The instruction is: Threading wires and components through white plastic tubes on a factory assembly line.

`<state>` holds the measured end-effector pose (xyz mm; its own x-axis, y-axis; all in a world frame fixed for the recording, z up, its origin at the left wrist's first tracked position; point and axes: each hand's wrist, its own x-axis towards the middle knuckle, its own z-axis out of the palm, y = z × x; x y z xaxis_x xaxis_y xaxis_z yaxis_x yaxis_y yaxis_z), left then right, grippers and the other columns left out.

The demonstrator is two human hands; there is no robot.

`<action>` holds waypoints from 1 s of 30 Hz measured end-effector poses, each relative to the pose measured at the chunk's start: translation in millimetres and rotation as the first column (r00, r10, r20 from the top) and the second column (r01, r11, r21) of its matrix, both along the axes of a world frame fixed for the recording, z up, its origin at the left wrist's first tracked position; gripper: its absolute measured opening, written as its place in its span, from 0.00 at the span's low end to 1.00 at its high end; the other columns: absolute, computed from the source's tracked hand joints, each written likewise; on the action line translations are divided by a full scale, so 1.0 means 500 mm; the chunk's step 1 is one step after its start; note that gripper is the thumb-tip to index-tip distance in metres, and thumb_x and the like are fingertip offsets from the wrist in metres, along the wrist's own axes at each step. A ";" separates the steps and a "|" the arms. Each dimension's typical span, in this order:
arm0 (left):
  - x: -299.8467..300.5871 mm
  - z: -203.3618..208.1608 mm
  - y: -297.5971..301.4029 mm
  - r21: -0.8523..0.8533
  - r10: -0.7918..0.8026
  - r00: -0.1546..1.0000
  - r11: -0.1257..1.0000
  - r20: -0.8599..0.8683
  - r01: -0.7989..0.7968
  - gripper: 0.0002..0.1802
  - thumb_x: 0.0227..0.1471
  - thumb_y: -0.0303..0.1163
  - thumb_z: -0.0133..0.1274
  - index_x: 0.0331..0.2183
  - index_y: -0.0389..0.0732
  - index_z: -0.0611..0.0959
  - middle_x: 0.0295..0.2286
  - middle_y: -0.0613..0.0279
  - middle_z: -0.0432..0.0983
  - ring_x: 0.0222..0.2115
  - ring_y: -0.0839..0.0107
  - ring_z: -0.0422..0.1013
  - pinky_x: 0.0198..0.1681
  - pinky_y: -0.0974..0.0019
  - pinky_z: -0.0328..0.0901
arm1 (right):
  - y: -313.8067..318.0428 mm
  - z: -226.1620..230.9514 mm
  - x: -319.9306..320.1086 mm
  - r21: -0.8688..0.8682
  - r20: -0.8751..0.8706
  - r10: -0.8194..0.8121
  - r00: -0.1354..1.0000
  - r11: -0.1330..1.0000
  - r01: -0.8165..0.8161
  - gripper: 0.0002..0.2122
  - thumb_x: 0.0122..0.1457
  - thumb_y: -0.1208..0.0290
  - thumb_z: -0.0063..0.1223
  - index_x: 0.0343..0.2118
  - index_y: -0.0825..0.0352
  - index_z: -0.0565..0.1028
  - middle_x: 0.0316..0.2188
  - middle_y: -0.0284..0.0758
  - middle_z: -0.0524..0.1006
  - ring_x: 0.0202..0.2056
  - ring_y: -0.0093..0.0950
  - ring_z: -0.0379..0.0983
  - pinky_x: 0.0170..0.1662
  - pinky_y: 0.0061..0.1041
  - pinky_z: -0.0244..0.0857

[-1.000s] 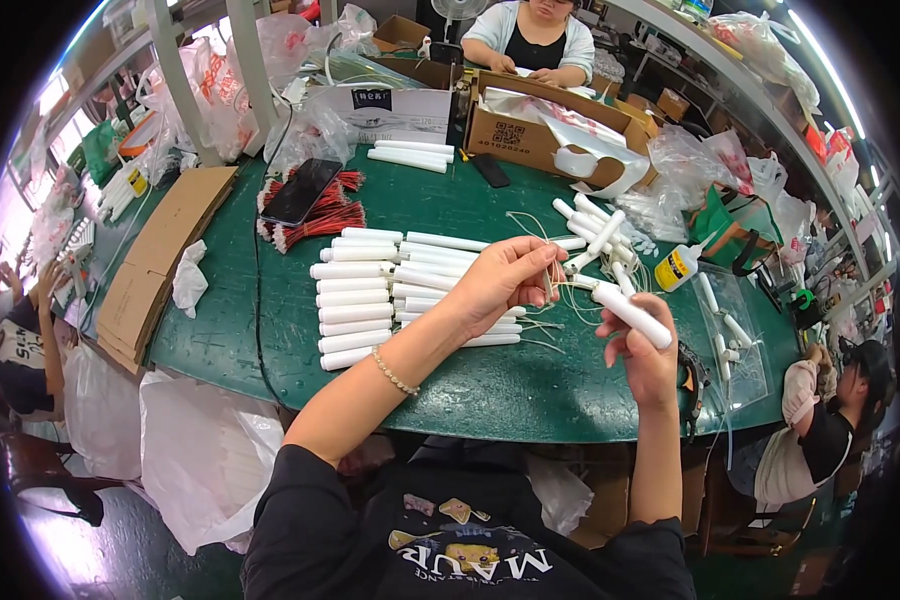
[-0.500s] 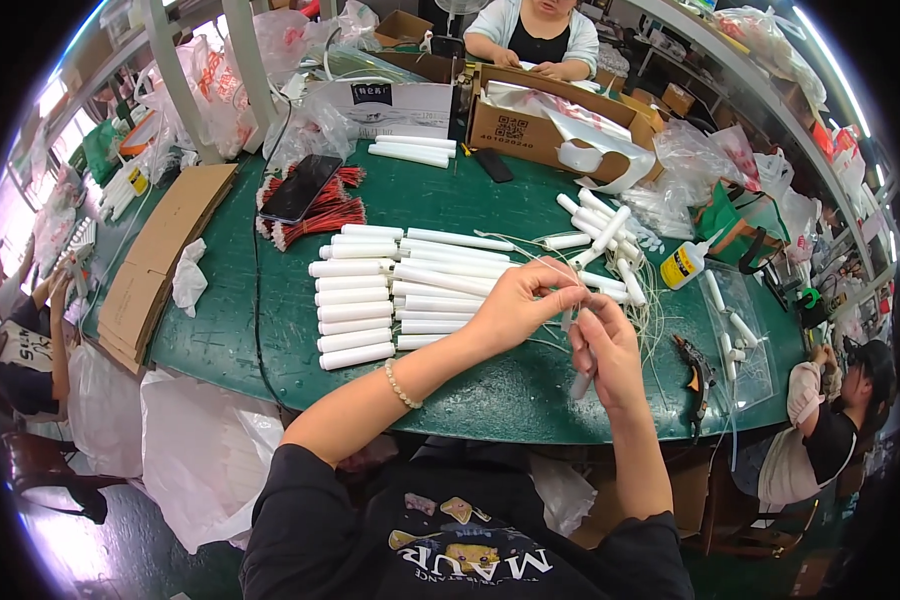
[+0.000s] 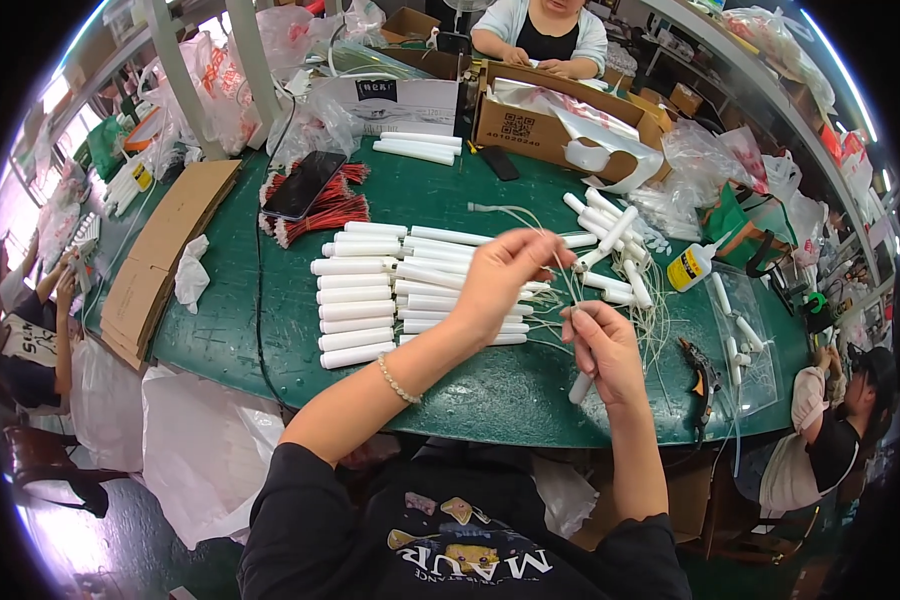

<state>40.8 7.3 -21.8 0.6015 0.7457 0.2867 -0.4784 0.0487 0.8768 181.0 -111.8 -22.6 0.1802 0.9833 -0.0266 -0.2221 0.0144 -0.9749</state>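
Observation:
My right hand (image 3: 610,350) is closed around a white tube (image 3: 581,387), whose lower end sticks out below the fingers. A thin pale wire (image 3: 566,283) runs up from that hand to my left hand (image 3: 515,272), which pinches it between thumb and fingers. Beyond the left fingers the wire's free end curves leftward to a small connector (image 3: 474,207). Under and left of my left hand lie rows of white tubes (image 3: 356,311), some with wires trailing to the right. Just past my hands is a loose pile of white tubes (image 3: 610,232) with tangled wires (image 3: 650,325).
Black-and-orange pliers (image 3: 701,388) and a yellow-labelled glue bottle (image 3: 688,268) are on the right. Farther back sit a phone (image 3: 307,186) on red wires (image 3: 320,222) and an open cardboard box (image 3: 530,112). A co-worker (image 3: 545,40) sits opposite; others work at both sides.
My left hand has drawn up and away from the right one, stretching the wire between them. Its connector end now shows beyond my left fingers. The right hand stays nearly in place with the tube.

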 end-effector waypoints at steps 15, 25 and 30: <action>-0.037 0.035 0.043 -0.196 0.199 0.973 0.965 0.116 -0.174 0.17 0.58 0.42 0.46 0.40 0.38 0.77 0.34 0.54 0.78 0.35 0.69 0.74 0.39 0.71 0.67 | -0.004 0.012 0.027 -0.167 0.127 0.022 0.992 0.986 -0.001 0.10 0.59 0.73 0.48 0.39 0.75 0.75 0.18 0.26 0.70 0.14 0.11 0.57 0.14 0.09 0.46; -0.050 0.032 0.071 -0.359 0.082 0.980 0.933 0.181 -0.012 0.18 0.60 0.39 0.42 0.45 0.36 0.73 0.42 0.52 0.74 0.41 0.67 0.72 0.44 0.68 0.67 | -0.004 0.009 0.039 -0.196 0.102 0.133 0.986 0.974 -0.111 0.07 0.56 0.72 0.52 0.31 0.73 0.74 0.16 0.25 0.66 0.15 0.11 0.57 0.15 0.10 0.48; -0.050 0.034 0.076 -0.324 0.057 0.987 0.946 0.148 -0.006 0.18 0.59 0.38 0.44 0.45 0.36 0.73 0.41 0.52 0.75 0.40 0.67 0.73 0.44 0.68 0.67 | -0.009 0.022 0.043 -0.221 0.065 0.209 0.976 0.957 -0.190 0.08 0.56 0.69 0.50 0.28 0.70 0.70 0.24 0.37 0.74 0.16 0.15 0.66 0.12 0.10 0.49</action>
<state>15.5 45.2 -4.9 0.5443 0.8310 0.1149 -0.6113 0.2991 0.7327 202.6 -116.1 -11.5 -0.0081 0.9729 -0.2312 -0.1138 -0.2306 -0.9664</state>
